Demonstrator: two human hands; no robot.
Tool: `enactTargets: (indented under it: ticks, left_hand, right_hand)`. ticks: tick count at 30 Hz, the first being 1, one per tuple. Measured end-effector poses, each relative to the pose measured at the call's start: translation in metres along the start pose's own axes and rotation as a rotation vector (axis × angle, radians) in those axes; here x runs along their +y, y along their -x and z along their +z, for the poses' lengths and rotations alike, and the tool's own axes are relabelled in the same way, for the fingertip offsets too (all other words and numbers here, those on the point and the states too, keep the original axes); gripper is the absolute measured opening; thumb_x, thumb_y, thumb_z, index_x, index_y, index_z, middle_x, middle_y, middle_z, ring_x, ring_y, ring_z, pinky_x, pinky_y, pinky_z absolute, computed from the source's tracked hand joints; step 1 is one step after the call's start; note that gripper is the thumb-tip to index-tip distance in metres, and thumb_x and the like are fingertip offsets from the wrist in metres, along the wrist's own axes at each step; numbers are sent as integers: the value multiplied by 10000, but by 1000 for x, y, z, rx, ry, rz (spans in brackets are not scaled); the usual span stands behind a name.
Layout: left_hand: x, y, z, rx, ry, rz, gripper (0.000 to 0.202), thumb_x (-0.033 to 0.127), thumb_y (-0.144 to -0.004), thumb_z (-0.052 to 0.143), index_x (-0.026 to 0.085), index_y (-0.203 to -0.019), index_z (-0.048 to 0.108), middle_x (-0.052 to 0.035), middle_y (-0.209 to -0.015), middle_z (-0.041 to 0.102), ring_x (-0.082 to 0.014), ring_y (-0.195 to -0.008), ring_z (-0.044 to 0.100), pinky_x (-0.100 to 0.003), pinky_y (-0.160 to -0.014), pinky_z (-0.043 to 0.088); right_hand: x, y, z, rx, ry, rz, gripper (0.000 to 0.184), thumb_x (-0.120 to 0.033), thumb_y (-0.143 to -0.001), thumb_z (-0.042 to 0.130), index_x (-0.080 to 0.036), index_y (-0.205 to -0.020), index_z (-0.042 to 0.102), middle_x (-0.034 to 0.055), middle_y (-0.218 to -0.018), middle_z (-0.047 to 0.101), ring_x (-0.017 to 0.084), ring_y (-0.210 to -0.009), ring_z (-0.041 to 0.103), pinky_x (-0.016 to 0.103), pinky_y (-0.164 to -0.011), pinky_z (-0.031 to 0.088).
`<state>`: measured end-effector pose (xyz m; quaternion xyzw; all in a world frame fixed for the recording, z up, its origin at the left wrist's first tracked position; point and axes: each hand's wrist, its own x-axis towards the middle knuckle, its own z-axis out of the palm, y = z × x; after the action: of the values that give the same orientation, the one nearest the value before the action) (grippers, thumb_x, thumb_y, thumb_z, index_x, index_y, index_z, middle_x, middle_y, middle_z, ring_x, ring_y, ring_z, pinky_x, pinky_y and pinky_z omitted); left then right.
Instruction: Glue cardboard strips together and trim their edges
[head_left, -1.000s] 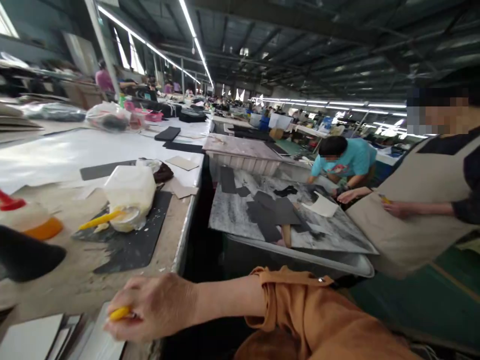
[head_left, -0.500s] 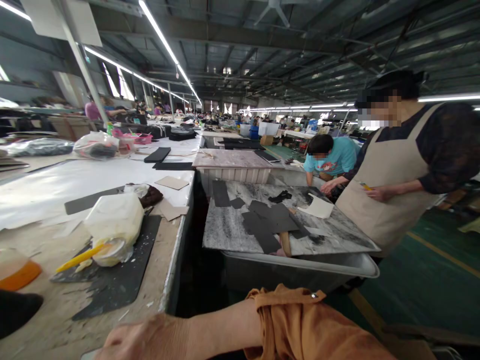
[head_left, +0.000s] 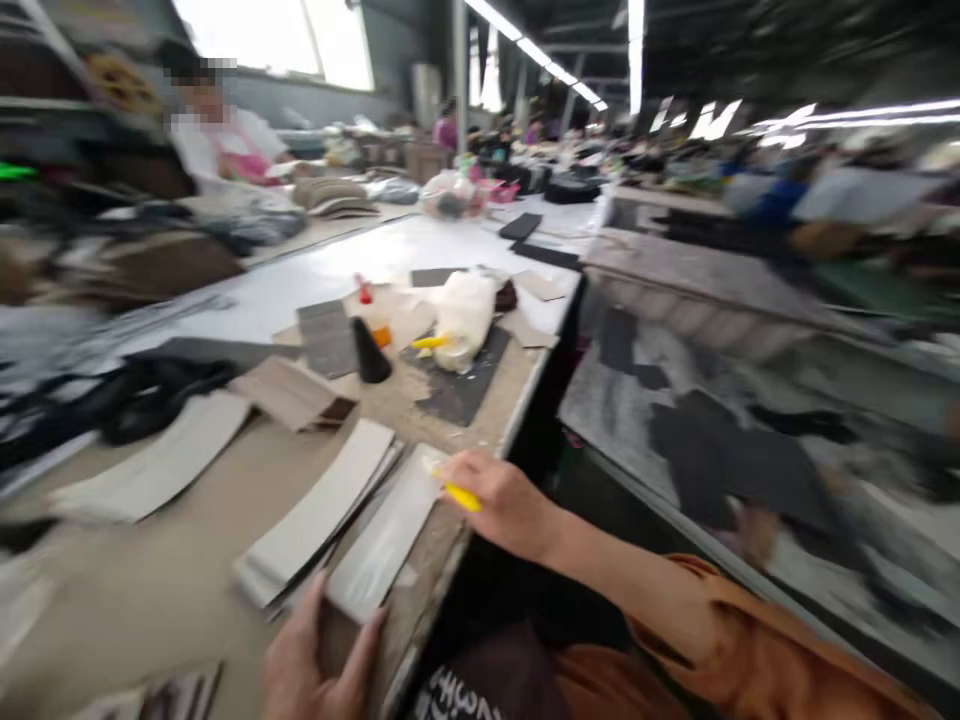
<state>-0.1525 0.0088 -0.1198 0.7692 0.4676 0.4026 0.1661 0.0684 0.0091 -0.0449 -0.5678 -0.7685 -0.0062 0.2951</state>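
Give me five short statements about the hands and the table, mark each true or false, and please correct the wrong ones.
1. The right hand holds a yellow tool. True.
2. The cone stands on the table. True.
3. The left hand grasps the cone. False: it is at the near end of a pale strip.
4. The jug lies partly on a dark sheet. True.
5. The jug is left of the cone in this view. False: it is on the right.

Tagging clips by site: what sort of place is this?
Probably a factory workshop: a long worktable with pale strips on it, rows of ceiling lights, and another person beyond.
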Motion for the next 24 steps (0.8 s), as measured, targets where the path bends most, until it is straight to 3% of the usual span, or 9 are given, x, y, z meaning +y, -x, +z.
enactTargets:
  ticks: [2, 5, 13, 19, 24]
  left_hand:
    - [-12, 12, -7, 45, -146, -53, 579, 412, -794, 575, 202, -1301, 390, -132, -1163, 552, -274, -1032, 541, -448, -867, 474]
    - [-20, 14, -4, 67, -193, -58, 605, 378, -791, 594, 185, -1316, 363, -135, -1180, 547, -263, -1072, 521, -424, -896, 466]
    - [-14, 11, -3, 64, -153, -90, 587, 327, -786, 617, 179, -1299, 373, -133, -1155, 552, -247, -1059, 518, -430, -899, 469]
    - [-13, 10, -3, 50, -124, -134, 568, 300, -796, 603, 184, -1299, 368, -132, -1167, 549, -250, -1074, 509, -428, -906, 465]
    - [-11, 11, -4, 43, -73, -195, 596, 298, -788, 613, 195, -1309, 343, -120, -1157, 559, -249, -1072, 509, -435, -923, 452]
  right_hand:
    - [9, -3, 6, -8, -87, -12, 178, -119, -847, 506, -164, -1009, 565, 77, -943, 622, 177, -929, 582, 305, -837, 496]
    - [17, -7, 15, -14, -79, -97, 195, -93, -847, 484, -148, -1020, 555, 102, -950, 608, 202, -934, 570, 348, -842, 494]
    - [1, -15, 26, -129, 54, -158, 276, -31, -796, 468, -139, -1027, 574, 118, -960, 616, 233, -931, 559, 380, -840, 499]
    - [-41, -8, 33, -237, -314, -172, 250, -75, -822, 487, -140, -1045, 579, 104, -943, 632, 200, -918, 580, 332, -810, 517]
    - [-50, -8, 32, -241, -610, 18, 172, -180, -862, 503, -209, -998, 603, 48, -916, 646, 155, -872, 608, 292, -782, 520]
